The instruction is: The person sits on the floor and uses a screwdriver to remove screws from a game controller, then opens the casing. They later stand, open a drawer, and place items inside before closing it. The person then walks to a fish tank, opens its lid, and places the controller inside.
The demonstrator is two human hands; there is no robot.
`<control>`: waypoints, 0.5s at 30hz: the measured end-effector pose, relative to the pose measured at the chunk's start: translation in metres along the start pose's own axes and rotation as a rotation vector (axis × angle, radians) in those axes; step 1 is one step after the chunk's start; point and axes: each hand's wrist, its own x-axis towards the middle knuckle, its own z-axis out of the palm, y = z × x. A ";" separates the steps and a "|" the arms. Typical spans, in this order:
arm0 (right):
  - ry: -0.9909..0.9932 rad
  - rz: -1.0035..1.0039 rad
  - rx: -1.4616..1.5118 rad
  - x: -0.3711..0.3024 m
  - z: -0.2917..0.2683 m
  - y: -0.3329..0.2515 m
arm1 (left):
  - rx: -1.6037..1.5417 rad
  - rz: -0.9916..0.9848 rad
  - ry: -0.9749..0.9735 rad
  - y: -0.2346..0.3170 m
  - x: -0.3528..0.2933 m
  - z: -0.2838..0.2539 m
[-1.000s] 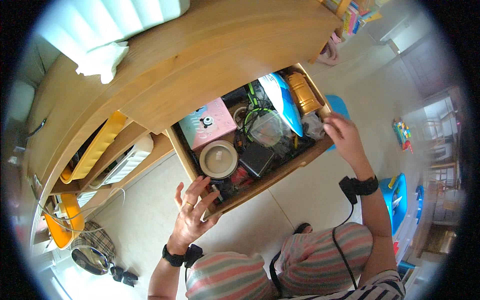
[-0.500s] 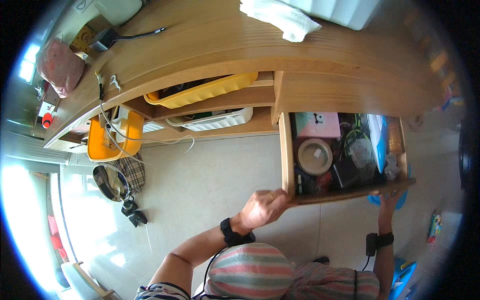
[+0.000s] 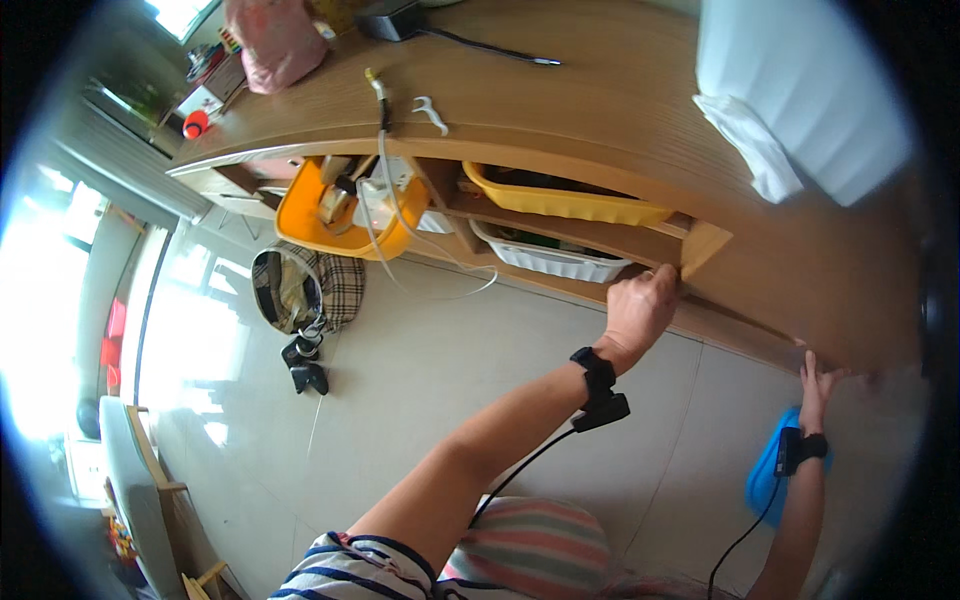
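Observation:
The wooden drawer [image 3: 745, 335] sits pushed in under the desk, its contents hidden. At its left end my left hand [image 3: 642, 312] has its fingers curled against the corner beside the open shelves; the fingertips are partly hidden. My right hand [image 3: 818, 388] touches the right part of the drawer front with its fingers stretched out and apart. A black band with a small box and cable is strapped on each wrist. Next to my left hand, a white basket [image 3: 555, 258] stands on the lower shelf, and a yellow tray [image 3: 570, 203] is on the shelf above.
An orange bin [image 3: 345, 235] with a white cable over it stands left in the shelving. On the desktop are a black adapter [image 3: 392, 20], a pink bag [image 3: 272, 45] and a white ribbed container [image 3: 810, 90]. A checked bag [image 3: 340, 290] and a blue basin [image 3: 768, 470] are on the floor.
The drawer was pulled out with its contents showing; it is now pushed in. Both hands moved forward with it. The right hand's fingers are now stretched out. The view has shifted.

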 end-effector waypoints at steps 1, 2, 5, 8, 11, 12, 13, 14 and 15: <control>-0.002 0.006 0.002 0.003 0.000 0.001 | 0.012 -0.011 -0.022 -0.002 -0.003 0.000; 0.016 0.028 0.017 0.004 0.001 0.001 | -0.039 0.006 -0.029 -0.007 -0.007 -0.004; 0.057 0.066 0.099 -0.012 0.009 -0.001 | -0.166 -0.091 -0.319 -0.039 -0.063 -0.055; 0.005 0.144 -0.059 -0.054 0.043 -0.015 | -0.429 -0.775 -0.132 -0.097 -0.123 -0.141; -0.344 -0.077 -0.336 -0.111 0.094 -0.056 | -0.709 -0.753 0.420 -0.163 -0.129 -0.222; -0.462 -0.218 -0.360 -0.126 0.115 -0.077 | -0.793 -0.777 0.540 -0.179 -0.119 -0.241; -0.572 -0.332 -0.363 -0.137 0.138 -0.101 | -0.928 -0.683 0.545 -0.190 -0.105 -0.255; -0.620 -0.609 -0.452 -0.146 0.160 -0.127 | -1.005 -0.590 0.504 -0.197 -0.091 -0.266; -0.665 -0.854 -0.539 -0.152 0.183 -0.156 | -0.953 -0.554 0.490 -0.199 -0.077 -0.271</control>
